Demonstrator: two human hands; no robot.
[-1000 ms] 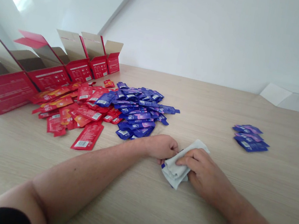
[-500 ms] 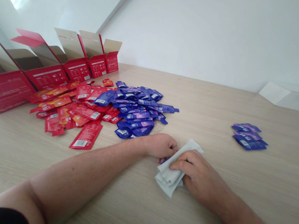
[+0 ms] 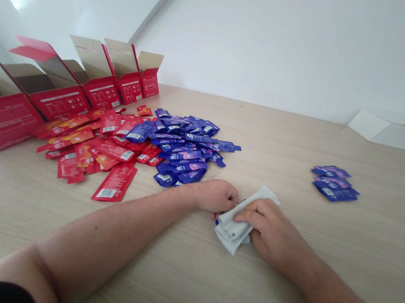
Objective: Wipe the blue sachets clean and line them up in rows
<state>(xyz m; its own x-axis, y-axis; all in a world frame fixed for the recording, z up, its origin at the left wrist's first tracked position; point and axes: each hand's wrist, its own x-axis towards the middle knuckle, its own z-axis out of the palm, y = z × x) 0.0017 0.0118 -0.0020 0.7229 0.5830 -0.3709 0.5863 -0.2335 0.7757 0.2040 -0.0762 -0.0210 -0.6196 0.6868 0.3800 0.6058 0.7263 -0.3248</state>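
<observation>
With our right hand (image 3: 276, 232) we pinch a soft, folded white cloth (image 3: 233, 230), fingers pressed onto its layers. At the cloth's left edge our left hand (image 3: 220, 197) is curled; we cannot tell whether it grips the blue sachet (image 3: 217, 222), whose corner shows from under the cloth. Left of the cloth, we see glossy, flat blue pouches (image 3: 185, 158) heaped against red pouches (image 3: 115, 183); farther left stand stiff red cartons (image 3: 64, 103), flaps raised. Wood-grain table (image 3: 202, 287) gives us room between the cloth and the small blue stack (image 3: 333, 184) to its right.

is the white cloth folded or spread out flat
Folded: the white cloth is in stacked layers, their edges showing beside the right hand gripping it.
</observation>
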